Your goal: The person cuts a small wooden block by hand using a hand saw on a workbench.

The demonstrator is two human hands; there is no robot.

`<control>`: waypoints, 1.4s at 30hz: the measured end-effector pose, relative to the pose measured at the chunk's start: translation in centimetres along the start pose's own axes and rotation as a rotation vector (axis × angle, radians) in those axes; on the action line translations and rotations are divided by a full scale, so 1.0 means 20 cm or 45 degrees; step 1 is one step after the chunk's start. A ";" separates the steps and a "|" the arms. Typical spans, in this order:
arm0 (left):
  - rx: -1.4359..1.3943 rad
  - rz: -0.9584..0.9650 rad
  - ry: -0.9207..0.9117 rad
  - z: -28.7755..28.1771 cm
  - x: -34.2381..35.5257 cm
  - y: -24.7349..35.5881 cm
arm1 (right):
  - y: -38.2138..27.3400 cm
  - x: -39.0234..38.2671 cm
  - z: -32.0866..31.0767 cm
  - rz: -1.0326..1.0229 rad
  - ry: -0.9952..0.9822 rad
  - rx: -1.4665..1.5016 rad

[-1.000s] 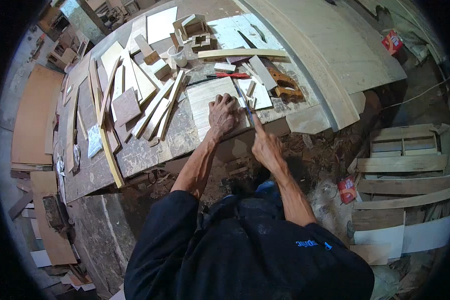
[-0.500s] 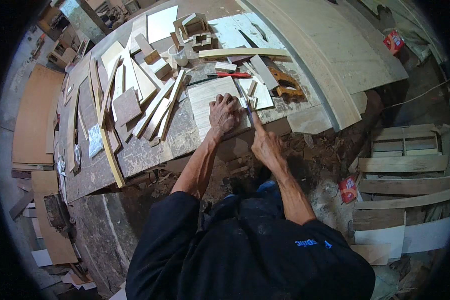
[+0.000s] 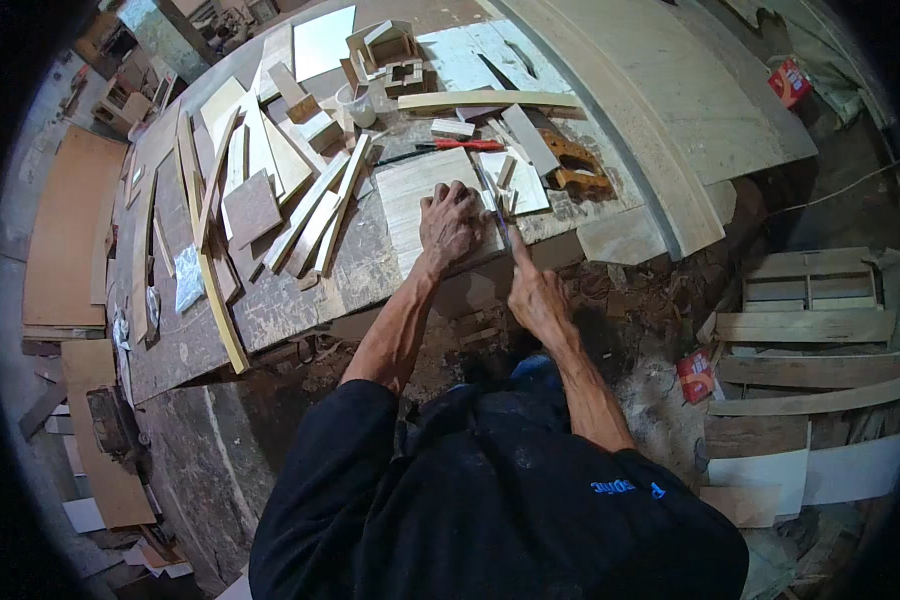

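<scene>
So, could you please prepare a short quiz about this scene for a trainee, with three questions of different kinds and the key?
1. Which hand rests on top of the light wooden board? A) right B) left C) neither
2. True or false: the white cup stands beyond the board's far edge, seen from the worker's side.
3. Fill in: the right hand holds a slim tool with its ____ finger stretched forward.

Key: 1. B, the left hand. 2. True. 3. Index.
</scene>
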State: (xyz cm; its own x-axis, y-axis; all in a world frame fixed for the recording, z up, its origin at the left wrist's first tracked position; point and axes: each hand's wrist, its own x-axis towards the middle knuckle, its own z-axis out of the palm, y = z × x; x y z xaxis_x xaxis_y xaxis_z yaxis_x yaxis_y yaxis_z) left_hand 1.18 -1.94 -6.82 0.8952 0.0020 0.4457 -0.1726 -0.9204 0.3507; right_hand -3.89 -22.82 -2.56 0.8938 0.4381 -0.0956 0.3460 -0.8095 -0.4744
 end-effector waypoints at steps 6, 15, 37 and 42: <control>0.046 -0.014 0.044 0.03 -0.03 -0.04 | -0.04 0.01 0.00 -0.016 -0.023 0.002; 0.010 -0.018 -0.007 0.02 -0.01 -0.04 | 0.01 0.04 0.08 -0.128 0.175 -0.006; 0.004 -0.008 0.005 0.01 -0.01 -0.03 | 0.06 -0.11 0.14 -0.116 0.157 0.138; -0.007 -0.003 -0.024 -0.01 0.01 0.02 | 0.07 0.09 0.17 -0.025 0.148 0.073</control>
State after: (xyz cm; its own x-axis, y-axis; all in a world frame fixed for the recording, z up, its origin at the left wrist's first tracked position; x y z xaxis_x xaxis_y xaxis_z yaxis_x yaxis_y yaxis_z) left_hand 1.22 -2.23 -6.50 0.9032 -0.0030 0.4293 -0.1724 -0.9183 0.3563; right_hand -2.71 -21.83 -6.30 0.9150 0.4031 0.0145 0.3501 -0.7759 -0.5248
